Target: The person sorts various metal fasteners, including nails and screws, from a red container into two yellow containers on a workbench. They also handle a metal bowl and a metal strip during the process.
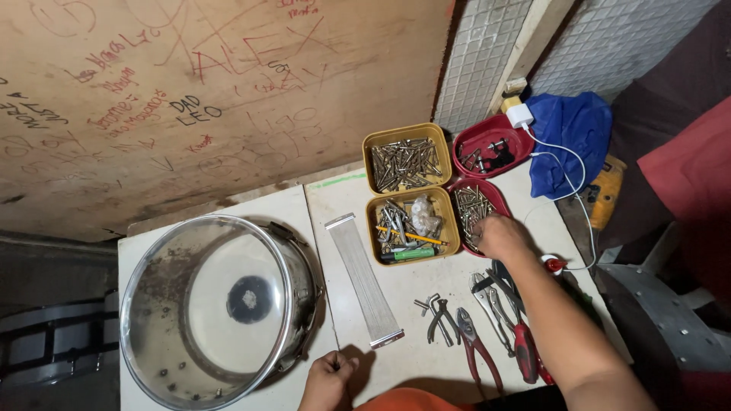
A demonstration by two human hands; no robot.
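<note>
My right hand [499,236] reaches into a red tray of screws [466,199], fingers curled down among them; whether it grips any is hidden. My left hand [329,374] rests near the table's front edge with fingers closed, apparently pinching a small item I cannot make out. It sits just right of a chrome snare drum shell [221,304] lying open side up, and below a strip of snare wires [364,280].
Two yellow trays hold bolts [406,161] and mixed hardware with a green marker [411,227]. A second red tray [491,146], a white charger [521,116] with cable and a blue cloth [569,137] lie behind. Pliers and red-handled tools [487,327] lie front right.
</note>
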